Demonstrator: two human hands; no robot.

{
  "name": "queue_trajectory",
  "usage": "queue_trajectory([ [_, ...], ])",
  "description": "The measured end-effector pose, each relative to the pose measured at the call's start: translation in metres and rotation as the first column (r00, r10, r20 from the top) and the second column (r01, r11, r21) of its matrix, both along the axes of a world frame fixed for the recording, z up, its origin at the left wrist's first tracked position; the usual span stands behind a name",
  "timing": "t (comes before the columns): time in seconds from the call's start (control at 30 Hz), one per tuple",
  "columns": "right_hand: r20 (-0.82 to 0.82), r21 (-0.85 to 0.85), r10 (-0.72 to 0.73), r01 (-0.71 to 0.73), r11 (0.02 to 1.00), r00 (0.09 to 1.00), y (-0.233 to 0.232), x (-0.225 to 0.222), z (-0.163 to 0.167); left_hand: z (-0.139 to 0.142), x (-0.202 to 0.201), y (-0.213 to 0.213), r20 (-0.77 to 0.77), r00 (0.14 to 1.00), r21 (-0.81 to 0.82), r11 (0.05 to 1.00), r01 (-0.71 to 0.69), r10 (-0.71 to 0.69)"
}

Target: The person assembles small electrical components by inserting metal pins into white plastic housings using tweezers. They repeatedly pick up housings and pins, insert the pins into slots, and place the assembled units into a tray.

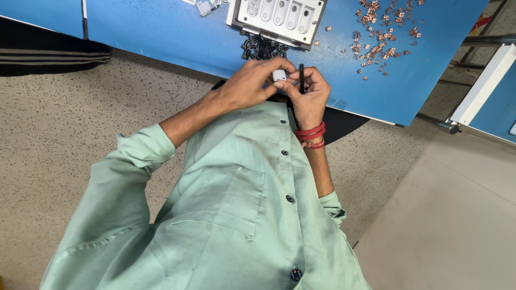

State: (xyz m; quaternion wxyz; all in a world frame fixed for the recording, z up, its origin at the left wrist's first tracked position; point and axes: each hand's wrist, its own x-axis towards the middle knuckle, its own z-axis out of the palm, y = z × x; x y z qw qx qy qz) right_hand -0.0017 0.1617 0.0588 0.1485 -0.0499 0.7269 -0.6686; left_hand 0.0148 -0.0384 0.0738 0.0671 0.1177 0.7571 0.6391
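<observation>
The left hand point(248, 81) is pinching a small white part point(279, 75) at the table point(161, 32) edge; the right hand point(308, 94) is gripping a thin black tool point(301, 78) beside it; black pieces point(262, 47) are lying just beyond, then a grey tray point(277, 16) and copper bits point(384, 35).

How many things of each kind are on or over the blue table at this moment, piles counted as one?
Grey slotted fixture tray: 1
Pile of small black parts: 1
Scatter of small copper parts: 1
Small white part in the left hand: 1
Thin black tool in the right hand: 1
Total: 5
</observation>
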Motion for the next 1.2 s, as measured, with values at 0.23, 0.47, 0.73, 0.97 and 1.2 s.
queue_trajectory([
  [0.23,-0.253,0.128,0.079,-0.047,0.991,0.964,0.009,-0.001,0.008,-0.007,-0.005,0.004,0.061,0.994,0.014,0.996,-0.087,0.086],
  [0.47,-0.419,0.442,0.185,0.021,0.897,0.889,0.012,0.010,0.057,-0.016,-0.007,0.005,0.173,0.968,-0.028,0.983,-0.181,0.183],
  [0.73,-0.519,0.365,0.183,0.023,0.931,0.835,0.001,0.017,0.077,-0.018,-0.008,0.000,0.135,0.974,-0.067,0.982,-0.175,0.183],
  [0.97,-0.553,0.386,0.213,0.022,0.922,0.806,-0.011,0.006,0.065,-0.009,-0.009,0.003,0.116,0.987,-0.031,0.993,-0.111,0.114],
  [1.2,-0.600,0.365,0.139,0.116,0.924,0.788,-0.004,0.011,0.067,-0.008,-0.022,-0.025,-0.109,0.992,-0.188,0.978,-0.090,0.070],
])
